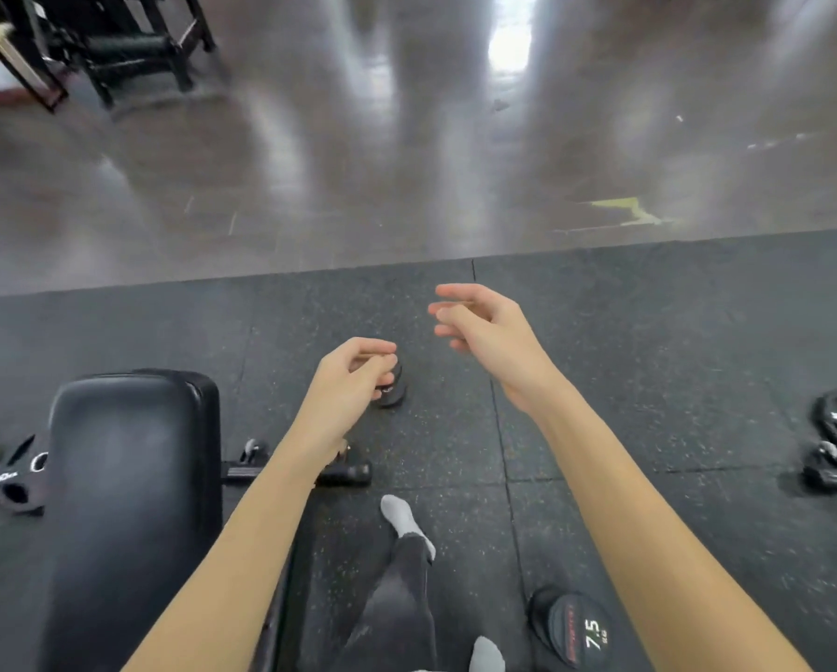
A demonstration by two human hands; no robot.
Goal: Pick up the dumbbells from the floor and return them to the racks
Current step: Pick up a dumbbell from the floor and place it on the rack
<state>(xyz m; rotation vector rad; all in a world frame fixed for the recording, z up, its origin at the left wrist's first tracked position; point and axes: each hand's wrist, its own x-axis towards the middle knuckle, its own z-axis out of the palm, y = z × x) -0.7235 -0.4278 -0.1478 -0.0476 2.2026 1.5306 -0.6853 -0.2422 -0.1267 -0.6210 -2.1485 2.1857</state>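
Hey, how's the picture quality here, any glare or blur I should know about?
Head view: bright streaks of glare on the shiny floor at top, which looks smeared; both hands, left hand and right hand, slightly soft; wide-angle bending at the edges; the 7.5 dumbbell reads clearly.

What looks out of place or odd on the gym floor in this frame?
Two dumbbells lie loose on the black rubber mat rather than racked: a black dumbbell marked 7.5 by the feet, and a small dark dumbbell partly hidden behind the left hand. The right hand holds nothing.
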